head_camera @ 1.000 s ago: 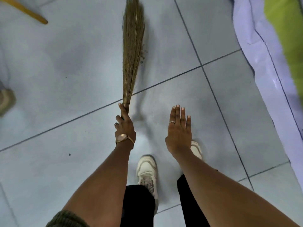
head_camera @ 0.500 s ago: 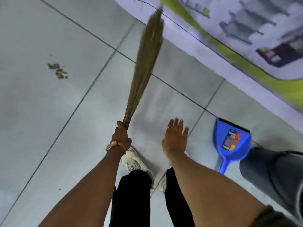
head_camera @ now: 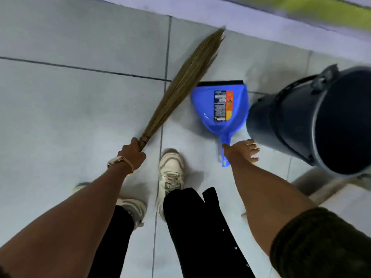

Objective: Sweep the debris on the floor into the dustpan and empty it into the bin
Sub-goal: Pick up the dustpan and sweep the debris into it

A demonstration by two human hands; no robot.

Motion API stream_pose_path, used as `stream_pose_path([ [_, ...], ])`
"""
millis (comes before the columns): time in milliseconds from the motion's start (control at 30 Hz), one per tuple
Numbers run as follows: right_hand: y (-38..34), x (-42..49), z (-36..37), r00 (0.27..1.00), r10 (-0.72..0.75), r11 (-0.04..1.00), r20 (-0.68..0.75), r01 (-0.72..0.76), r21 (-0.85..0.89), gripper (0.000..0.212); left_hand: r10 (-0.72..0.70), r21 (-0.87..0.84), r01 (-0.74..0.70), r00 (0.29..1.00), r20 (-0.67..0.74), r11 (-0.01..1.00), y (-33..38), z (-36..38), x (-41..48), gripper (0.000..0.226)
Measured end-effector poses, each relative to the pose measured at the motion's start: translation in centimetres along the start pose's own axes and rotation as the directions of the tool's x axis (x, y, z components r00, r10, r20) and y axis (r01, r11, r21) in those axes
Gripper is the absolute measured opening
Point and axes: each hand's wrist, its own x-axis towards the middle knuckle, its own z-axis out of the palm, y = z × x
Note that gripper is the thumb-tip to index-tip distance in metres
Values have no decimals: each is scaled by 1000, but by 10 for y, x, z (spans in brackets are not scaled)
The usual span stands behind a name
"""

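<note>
My left hand (head_camera: 133, 155) grips the bound end of a straw broom (head_camera: 186, 81), whose bristles slant up and to the right above the tiles. A blue dustpan (head_camera: 219, 109) with a label lies flat on the floor, handle pointing toward me. My right hand (head_camera: 244, 150) hovers over the dustpan's handle with fingers spread, holding nothing. A dark bin (head_camera: 313, 119) stands just right of the dustpan. No debris shows in this view.
Grey floor tiles (head_camera: 70, 117) spread to the left. A pale wall base with a green band (head_camera: 301, 9) runs along the top. My two feet in white trainers (head_camera: 170, 173) stand just behind the dustpan.
The view has swung right: the debris pile has left the frame, while the dustpan and bin have come near. My right hand has reached down to the dustpan's handle.
</note>
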Motion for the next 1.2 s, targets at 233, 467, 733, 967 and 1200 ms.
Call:
stream_pose_path([
  [233,-5,11,39,979,16,952,203,-77,296,58,114,183,-113,993,8,977,14,7,28,20],
  [467,-33,-28,36,996,-67,893,65,31,449,39,207,235,-189,977,-52,953,15,-25,29,22],
  [733,-54,-134,14,908,-419,900,3,415,132,46,98,-70,-109,985,-142,992,-42,-114,-32,26],
  [967,-115,-282,38,555,-803,429,217,791,-436,59,-165,-507,31,961,-222,861,-183,-182,-111,39],
  [1200,-183,-450,106,374,-816,108,440,848,-519,56,-494,-717,171,827,-268,676,-379,-200,-194,60],
])
